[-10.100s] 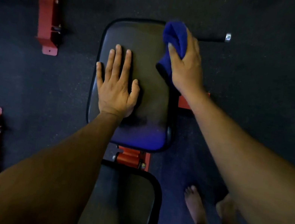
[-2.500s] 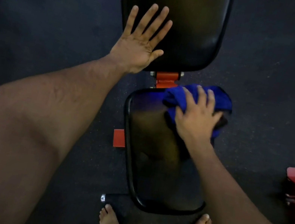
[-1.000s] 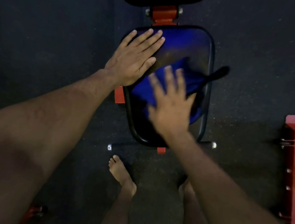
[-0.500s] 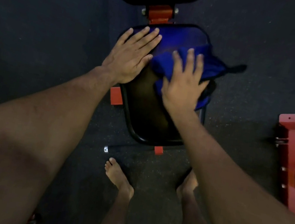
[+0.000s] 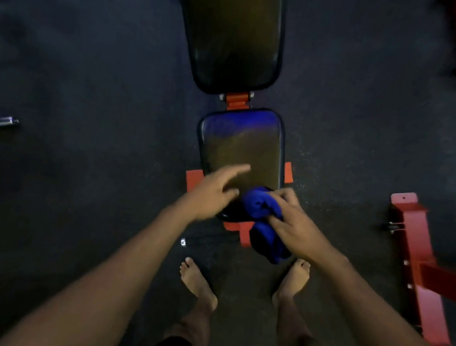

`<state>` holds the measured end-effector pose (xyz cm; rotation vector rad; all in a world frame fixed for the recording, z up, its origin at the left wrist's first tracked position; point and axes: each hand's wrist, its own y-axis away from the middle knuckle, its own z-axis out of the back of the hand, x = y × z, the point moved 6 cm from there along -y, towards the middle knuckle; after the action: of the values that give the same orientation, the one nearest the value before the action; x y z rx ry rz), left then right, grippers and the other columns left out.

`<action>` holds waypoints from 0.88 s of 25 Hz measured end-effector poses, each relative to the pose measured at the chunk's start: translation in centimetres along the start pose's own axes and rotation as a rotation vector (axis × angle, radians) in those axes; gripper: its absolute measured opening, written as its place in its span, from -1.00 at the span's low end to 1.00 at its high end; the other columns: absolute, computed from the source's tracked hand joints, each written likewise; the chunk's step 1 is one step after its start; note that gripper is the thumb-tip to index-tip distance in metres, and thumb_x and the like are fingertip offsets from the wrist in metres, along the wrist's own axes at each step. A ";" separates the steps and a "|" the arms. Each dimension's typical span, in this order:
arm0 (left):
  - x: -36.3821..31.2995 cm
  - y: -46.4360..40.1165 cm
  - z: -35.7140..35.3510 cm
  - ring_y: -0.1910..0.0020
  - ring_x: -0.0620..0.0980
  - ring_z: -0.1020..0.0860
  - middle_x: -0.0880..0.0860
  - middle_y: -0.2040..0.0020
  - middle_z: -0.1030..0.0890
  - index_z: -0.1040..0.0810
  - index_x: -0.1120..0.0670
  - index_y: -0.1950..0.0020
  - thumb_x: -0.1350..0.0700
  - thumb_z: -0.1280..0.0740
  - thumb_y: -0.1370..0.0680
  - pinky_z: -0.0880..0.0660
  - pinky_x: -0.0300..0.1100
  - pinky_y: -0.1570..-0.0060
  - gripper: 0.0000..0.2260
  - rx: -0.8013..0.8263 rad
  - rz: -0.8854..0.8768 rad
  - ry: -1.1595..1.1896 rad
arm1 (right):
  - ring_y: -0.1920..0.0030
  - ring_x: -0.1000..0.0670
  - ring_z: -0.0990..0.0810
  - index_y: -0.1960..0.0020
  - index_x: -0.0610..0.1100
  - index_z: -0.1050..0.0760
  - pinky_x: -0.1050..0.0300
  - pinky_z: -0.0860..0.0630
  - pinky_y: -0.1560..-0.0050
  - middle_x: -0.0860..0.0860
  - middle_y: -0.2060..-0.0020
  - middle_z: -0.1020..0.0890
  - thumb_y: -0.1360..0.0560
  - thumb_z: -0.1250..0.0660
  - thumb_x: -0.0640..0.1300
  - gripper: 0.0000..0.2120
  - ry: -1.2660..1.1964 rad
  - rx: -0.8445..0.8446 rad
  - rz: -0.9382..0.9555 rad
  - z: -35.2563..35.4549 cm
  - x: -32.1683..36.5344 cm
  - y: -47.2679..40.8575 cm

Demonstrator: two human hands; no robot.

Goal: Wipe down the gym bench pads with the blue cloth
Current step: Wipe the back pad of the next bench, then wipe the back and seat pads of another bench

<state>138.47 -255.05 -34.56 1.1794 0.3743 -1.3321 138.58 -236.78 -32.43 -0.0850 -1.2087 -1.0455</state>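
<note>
Blue cloth (image 5: 263, 222) hangs bunched off the seat pad's (image 5: 243, 148) near end, held in the right hand's (image 5: 297, 224) grip; the unwiped-looking long back pad (image 5: 229, 20) lies straight ahead. Left hand (image 5: 214, 191) rests loose, holding nothing.

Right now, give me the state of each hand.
Left hand: open, fingers extended over the seat pad.
Right hand: holding the blue cloth.

Left hand (image 5: 212, 191) reaching forward, fingers loosely extended; right hand (image 5: 295, 226) gripping a cloth (image 5: 261, 218), both arms outstretched.
</note>
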 end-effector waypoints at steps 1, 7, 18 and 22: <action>-2.7 2.6 -0.7 -0.59 0.03 -0.27 0.10 -0.58 -0.34 -0.34 0.07 -0.56 0.36 -0.28 -0.56 -0.10 -0.08 -0.61 -0.43 0.039 -0.041 0.067 | -0.13 0.07 -0.46 -0.22 0.00 -0.50 0.28 -0.30 -0.27 -0.02 -0.08 -0.40 -0.57 -0.27 -0.28 -0.70 -0.009 -0.028 0.013 2.3 1.6 2.3; -20.8 8.7 -1.0 -0.45 -0.14 -0.44 -0.13 -0.45 -0.49 -0.45 -0.06 -0.50 -0.05 -0.45 -0.56 -0.38 -0.10 -0.46 -0.49 0.027 -0.342 0.012 | -0.09 0.17 -0.60 -0.18 0.17 -0.51 0.22 -0.49 -0.18 0.15 -0.06 -0.64 -0.58 -0.34 -0.23 -0.68 -0.076 -0.126 0.133 13.4 9.0 14.4; -45.9 3.5 -9.2 0.15 -0.22 -0.53 -0.09 0.14 -0.64 -0.50 -0.10 0.00 -0.12 -0.40 -0.55 -0.48 -0.16 0.09 -0.85 0.012 -0.537 -0.005 | -0.19 0.28 -0.48 -0.40 0.14 -0.30 0.35 -0.44 -0.19 0.27 -0.21 -0.47 -0.46 -0.45 0.13 -0.42 0.073 -0.543 0.096 31.3 5.1 31.9; -50.6 1.1 -11.6 0.04 -0.30 -0.57 -0.17 -0.04 -0.66 -0.49 -0.14 -0.28 0.09 -0.39 -0.62 -0.43 -0.38 0.00 -0.73 0.119 -0.628 -0.070 | 0.04 0.25 -0.61 -0.20 0.24 -0.41 0.25 -0.56 0.07 0.23 0.01 -0.62 -0.48 -0.36 -0.24 -0.55 -0.016 -0.667 0.012 36.1 2.2 34.5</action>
<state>129.84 -218.31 1.03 1.1525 0.6566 -1.9532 136.50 -198.57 -0.19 -0.6164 -0.8287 -1.4022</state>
